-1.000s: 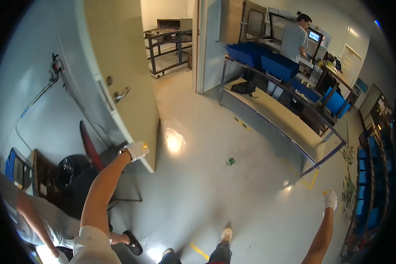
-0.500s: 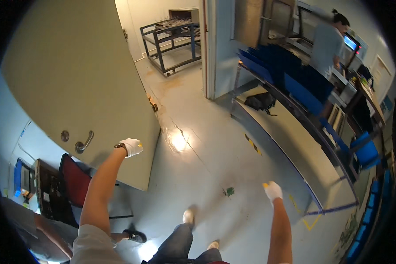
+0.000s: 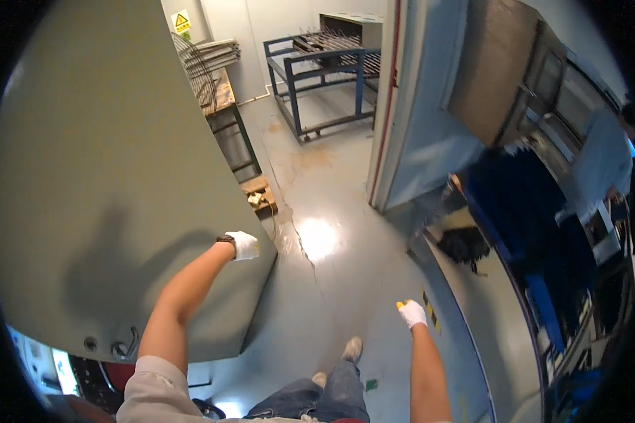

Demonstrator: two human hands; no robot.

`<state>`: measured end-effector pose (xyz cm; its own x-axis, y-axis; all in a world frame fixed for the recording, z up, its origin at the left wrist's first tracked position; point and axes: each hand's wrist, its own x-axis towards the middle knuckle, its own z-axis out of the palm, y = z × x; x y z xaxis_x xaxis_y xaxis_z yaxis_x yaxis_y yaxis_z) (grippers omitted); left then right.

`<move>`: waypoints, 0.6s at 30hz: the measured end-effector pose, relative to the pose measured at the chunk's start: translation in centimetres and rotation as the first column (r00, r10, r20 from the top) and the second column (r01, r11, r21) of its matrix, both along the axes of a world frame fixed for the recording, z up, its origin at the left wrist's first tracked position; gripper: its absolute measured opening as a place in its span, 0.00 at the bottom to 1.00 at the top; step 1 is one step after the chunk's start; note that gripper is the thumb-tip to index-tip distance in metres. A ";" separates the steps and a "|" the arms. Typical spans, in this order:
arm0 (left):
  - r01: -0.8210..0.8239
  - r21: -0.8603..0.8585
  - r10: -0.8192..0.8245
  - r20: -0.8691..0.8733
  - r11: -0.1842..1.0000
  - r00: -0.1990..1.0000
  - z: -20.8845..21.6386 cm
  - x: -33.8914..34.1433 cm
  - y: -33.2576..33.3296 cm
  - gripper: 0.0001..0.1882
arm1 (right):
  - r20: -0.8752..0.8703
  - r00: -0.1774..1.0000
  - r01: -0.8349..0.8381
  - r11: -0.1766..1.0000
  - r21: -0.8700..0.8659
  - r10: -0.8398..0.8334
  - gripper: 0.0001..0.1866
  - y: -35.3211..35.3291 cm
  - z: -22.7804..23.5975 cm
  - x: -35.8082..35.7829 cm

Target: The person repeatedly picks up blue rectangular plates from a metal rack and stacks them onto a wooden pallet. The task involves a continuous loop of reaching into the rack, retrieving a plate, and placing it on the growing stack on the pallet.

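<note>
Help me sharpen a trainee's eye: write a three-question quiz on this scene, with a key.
1. True or false: the left hand and the right hand are both bare.
2. Which colours stripe the floor tape just beside the right hand in the picture? A) red and white; B) yellow and black; C) green and white.
3. Fill in: the open door stands on the person's ___ side.

Key: 1. False, both wear white gloves; 2. B; 3. left.
</note>
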<state>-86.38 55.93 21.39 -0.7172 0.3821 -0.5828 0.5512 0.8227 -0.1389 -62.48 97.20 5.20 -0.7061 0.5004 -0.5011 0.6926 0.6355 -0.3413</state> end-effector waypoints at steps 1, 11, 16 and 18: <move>0.020 0.027 -0.020 0.005 0.999 1.000 1.6 -2.5 2.4 0.16 | 0.076 0.997 -0.010 1.000 0.006 0.009 0.22 1.6 0.0 -2.7; -0.076 0.099 0.087 -0.106 0.992 0.991 0.2 -27.9 10.1 0.13 | 0.083 0.982 -0.170 0.985 0.033 0.167 0.21 7.4 1.6 -38.1; 0.010 0.149 -0.031 0.143 0.989 0.989 -5.1 -34.3 9.0 0.10 | -0.132 0.912 -0.391 0.920 0.000 0.387 0.22 5.0 2.4 -54.1; -0.080 0.067 0.066 0.185 0.995 0.980 -5.9 -37.1 9.5 0.11 | -0.203 0.892 -0.416 0.909 -0.022 0.403 0.22 3.9 2.2 -59.7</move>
<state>-123.46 65.43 15.54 -0.6289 0.3792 -0.6787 0.4995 0.8660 0.0211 -122.21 101.08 7.41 -0.9260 0.1178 -0.3586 0.2937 0.8216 -0.4887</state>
